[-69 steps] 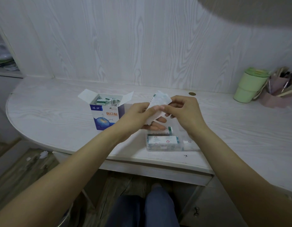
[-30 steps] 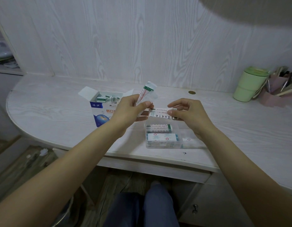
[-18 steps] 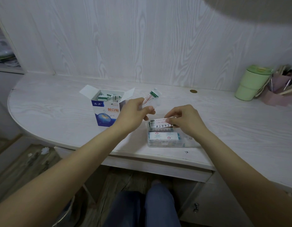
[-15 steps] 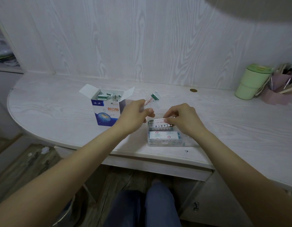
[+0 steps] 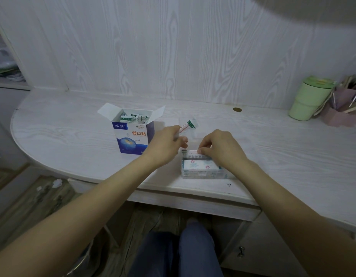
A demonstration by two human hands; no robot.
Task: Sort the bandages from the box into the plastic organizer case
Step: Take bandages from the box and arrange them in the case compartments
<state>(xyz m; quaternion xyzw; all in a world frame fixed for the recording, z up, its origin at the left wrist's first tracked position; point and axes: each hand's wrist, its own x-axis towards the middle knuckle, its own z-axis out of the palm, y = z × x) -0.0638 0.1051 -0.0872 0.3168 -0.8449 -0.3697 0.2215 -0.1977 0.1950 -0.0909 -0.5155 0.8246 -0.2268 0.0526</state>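
The right hand (image 5: 223, 148) is pinching a bandage (image 5: 190, 151) down into the partly filled organizer case (image 5: 201, 174) on the desk (image 5: 73, 126), while the left hand (image 5: 165, 144) is gripping spare bandages (image 5: 186, 126) and the box (image 5: 133, 134) is holding many more.

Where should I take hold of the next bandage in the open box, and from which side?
Pinch the top end of one bandage in the open box, coming straight down from above. They seem to stand on end with only their green-and-white tops showing past the rim, and the box walls and spread flaps shut off every side. A fingertip grip on one top seems safest.
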